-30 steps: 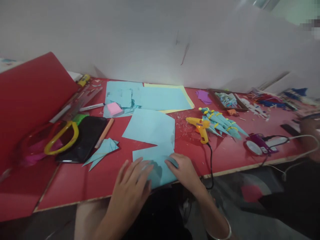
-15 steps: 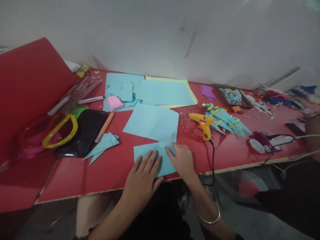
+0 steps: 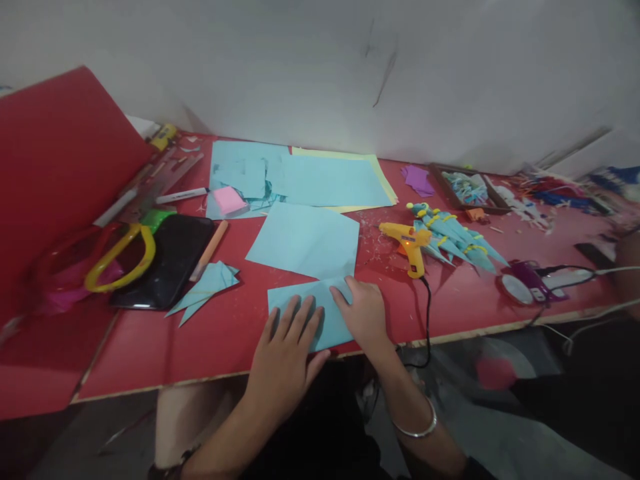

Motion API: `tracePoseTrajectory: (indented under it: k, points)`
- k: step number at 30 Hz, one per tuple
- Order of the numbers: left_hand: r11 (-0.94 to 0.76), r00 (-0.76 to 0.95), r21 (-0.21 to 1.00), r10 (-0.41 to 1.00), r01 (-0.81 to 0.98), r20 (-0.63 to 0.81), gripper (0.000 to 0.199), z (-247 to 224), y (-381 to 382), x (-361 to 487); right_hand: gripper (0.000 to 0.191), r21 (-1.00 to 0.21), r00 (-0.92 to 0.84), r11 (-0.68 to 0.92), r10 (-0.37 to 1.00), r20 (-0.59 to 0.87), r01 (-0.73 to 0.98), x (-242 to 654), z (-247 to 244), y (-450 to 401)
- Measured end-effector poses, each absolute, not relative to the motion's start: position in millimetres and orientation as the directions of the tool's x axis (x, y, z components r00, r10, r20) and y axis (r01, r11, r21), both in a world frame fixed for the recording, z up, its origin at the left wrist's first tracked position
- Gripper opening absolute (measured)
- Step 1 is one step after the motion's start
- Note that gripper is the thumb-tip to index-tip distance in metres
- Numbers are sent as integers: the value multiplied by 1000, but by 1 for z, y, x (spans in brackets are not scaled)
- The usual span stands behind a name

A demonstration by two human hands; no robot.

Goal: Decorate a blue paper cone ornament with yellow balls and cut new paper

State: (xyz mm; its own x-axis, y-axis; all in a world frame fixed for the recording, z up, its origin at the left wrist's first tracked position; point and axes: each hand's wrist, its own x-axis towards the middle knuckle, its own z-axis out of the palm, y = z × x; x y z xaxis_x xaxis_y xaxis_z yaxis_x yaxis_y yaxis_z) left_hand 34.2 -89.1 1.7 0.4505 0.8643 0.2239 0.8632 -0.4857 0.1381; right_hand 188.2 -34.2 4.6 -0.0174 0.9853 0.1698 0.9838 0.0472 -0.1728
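A folded sheet of light blue paper (image 3: 327,313) lies at the front edge of the red table. My left hand (image 3: 285,347) rests flat on its left part, fingers spread. At the paper's right edge, my right hand (image 3: 366,313) has its thumb and index finger on the top side; its other fingers are curled and partly hidden. Just beyond, touching the folded sheet's far edge, is a larger blue paper sheet (image 3: 307,240). To the left lie several folded blue paper pieces (image 3: 207,288). A yellow glue gun (image 3: 407,243) with a lit orange light lies to the right.
Blue paper cones with yellow trim (image 3: 455,237) lie beyond the glue gun. A black phone-like slab (image 3: 165,267), an orange stick (image 3: 210,248) and yellow-handled scissors (image 3: 123,260) are at left. Blue sheets (image 3: 335,181), a pink pad (image 3: 230,200) and a brown tray (image 3: 495,199) stand farther back.
The view has shifted slightly. Both hands stay on the folded paper in nearly the same pose, with only a very small movement.
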Motion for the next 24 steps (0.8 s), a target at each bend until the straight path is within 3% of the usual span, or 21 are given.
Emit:
tracePoseTrajectory:
  k: [24]
  points:
    - [-378,350,114,914,919,208,53,0,-89,45,19,-174,12,13,990,141,985,185,7,-32]
